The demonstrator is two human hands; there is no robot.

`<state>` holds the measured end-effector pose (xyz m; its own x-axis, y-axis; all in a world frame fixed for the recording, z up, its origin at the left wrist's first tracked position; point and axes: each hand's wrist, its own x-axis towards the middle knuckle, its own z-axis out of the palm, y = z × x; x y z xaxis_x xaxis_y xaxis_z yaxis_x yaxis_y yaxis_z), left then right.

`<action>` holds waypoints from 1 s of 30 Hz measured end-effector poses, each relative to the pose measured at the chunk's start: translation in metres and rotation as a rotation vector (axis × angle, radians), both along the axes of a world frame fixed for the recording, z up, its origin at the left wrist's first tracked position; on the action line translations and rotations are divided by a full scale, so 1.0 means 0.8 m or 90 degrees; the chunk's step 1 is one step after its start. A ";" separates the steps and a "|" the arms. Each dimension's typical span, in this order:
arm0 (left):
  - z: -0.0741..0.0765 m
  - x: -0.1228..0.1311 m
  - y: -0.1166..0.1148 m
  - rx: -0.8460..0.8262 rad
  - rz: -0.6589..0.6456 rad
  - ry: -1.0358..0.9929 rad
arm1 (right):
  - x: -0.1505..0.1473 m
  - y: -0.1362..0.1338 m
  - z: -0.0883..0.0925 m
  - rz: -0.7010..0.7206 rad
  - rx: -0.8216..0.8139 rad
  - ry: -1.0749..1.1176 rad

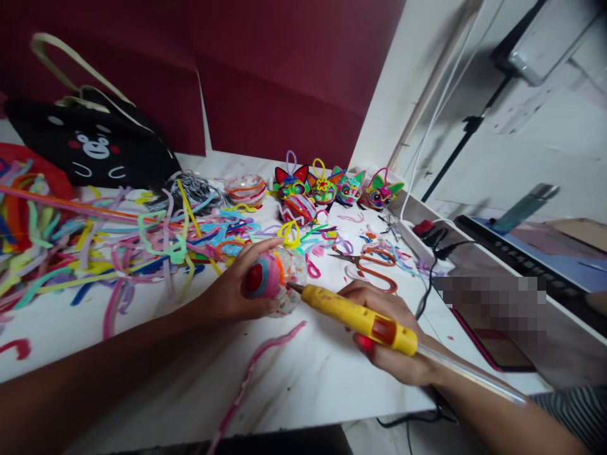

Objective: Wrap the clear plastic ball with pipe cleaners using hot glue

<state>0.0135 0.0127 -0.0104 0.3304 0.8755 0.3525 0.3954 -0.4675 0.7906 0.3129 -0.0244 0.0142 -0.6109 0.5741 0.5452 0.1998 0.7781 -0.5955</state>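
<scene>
My left hand (237, 287) is closed around a clear plastic ball (294, 272). Pink, blue and orange fuzzy strips and a red spot cover the side of the ball toward my palm. In my right hand (393, 354) is a yellow hot glue gun (355, 313) with a clear glue stick (469, 373) running out of its back. Its nozzle points left and meets or nearly meets the ball beside the orange strip. A red light glows by my right fingers. On the table below the ball lies a single pink pipe cleaner (258, 373).
Loose pipe cleaners (118, 253) cover the left of the table. Orange-handled scissors (379, 265) lie behind the glue gun. Several finished animal-faced balls (322, 189) line the back. A black bag (90, 148), a phone (493, 341) and dark cables (429, 291) are nearby.
</scene>
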 end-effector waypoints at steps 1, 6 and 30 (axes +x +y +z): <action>0.000 -0.001 0.001 0.009 -0.004 0.010 | -0.002 0.000 0.000 0.001 0.003 -0.008; -0.002 -0.002 0.003 0.037 -0.036 -0.007 | -0.007 0.000 0.001 -0.004 0.006 -0.040; 0.001 0.004 -0.003 -0.011 -0.042 -0.058 | -0.011 -0.003 -0.005 -0.040 0.035 -0.108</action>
<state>0.0169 0.0103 -0.0097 0.3554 0.8590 0.3685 0.2900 -0.4761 0.8302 0.3042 -0.0266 0.0099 -0.6606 0.5866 0.4685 0.3435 0.7911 -0.5062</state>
